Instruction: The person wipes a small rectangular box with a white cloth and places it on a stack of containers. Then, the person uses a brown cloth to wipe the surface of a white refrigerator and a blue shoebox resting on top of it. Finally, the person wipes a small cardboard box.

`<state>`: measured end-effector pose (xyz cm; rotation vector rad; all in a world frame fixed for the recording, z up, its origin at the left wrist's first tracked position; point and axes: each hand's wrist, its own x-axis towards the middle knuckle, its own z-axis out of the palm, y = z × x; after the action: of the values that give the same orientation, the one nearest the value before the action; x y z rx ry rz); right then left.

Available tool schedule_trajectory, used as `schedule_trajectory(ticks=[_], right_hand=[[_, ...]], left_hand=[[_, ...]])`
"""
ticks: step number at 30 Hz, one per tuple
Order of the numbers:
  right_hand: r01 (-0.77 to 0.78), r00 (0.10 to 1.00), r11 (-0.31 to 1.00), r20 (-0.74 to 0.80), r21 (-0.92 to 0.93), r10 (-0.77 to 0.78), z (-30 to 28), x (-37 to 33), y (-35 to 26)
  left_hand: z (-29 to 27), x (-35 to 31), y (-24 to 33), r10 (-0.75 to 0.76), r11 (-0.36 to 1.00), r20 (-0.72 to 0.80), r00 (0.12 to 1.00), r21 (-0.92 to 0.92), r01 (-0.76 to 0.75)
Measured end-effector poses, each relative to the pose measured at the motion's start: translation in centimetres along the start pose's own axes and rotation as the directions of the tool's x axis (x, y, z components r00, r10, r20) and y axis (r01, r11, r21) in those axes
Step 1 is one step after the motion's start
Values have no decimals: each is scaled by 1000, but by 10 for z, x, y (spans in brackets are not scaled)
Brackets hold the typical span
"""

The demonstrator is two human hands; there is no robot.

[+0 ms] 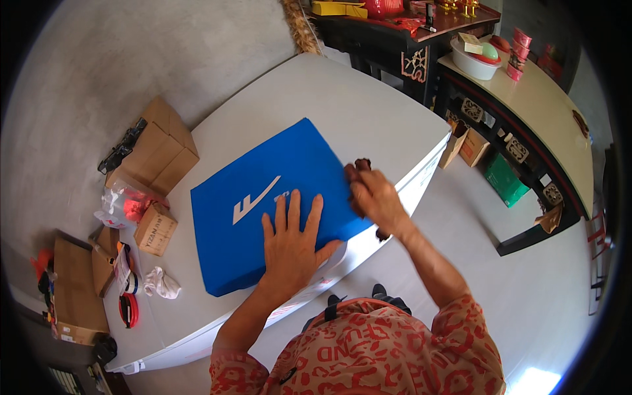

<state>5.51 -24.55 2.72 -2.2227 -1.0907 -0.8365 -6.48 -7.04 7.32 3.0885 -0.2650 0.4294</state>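
A flat blue box point(289, 155) with a white mark on its lid lies closed on a broad white-topped unit point(368, 105). My left hand point(289, 247) rests flat on the lid near its front edge, fingers spread. At the box's right edge, my right hand point(380, 205) is closed around a crumpled dark brown cloth point(354, 176). Part of the cloth hides under the fingers, and a bit of it hangs below the hand. The cloth touches or nearly touches the edge of the lid; I cannot tell which.
Left of the box stand a large cardboard box point(161, 148), a small carton point(156, 228), a clear plastic bag point(118, 204), a white crumpled cloth point(161, 283) and a red tape roll point(129, 309). A dark-framed counter point(546, 99) stands on the right, bearing a white tub point(471, 64).
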Motion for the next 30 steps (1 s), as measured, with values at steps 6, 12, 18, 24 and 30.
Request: schedule_trajectory(ticks=[6,12,18,24,30], right_hand=[[-519,839,447,334,729,429,-6,-21,-19],[-432,877,255,337,865,344,26,-4,4],[-452,831,164,347,877,434,75,46,30],[-573,757,-27,541,819,367,127,89,63],[-468,830,212,344,858,439,116,60,51]], left_hand=[[-1,6,21,-31,995,54,998,91,25],[8,3,18,-8,995,9,1000,97,7],[10,4,19,-17,994,1,1000,112,17],[6,13,20,-9,999,15,1000,52,8],[-8,35,36,-26,996,210,977,92,7]])
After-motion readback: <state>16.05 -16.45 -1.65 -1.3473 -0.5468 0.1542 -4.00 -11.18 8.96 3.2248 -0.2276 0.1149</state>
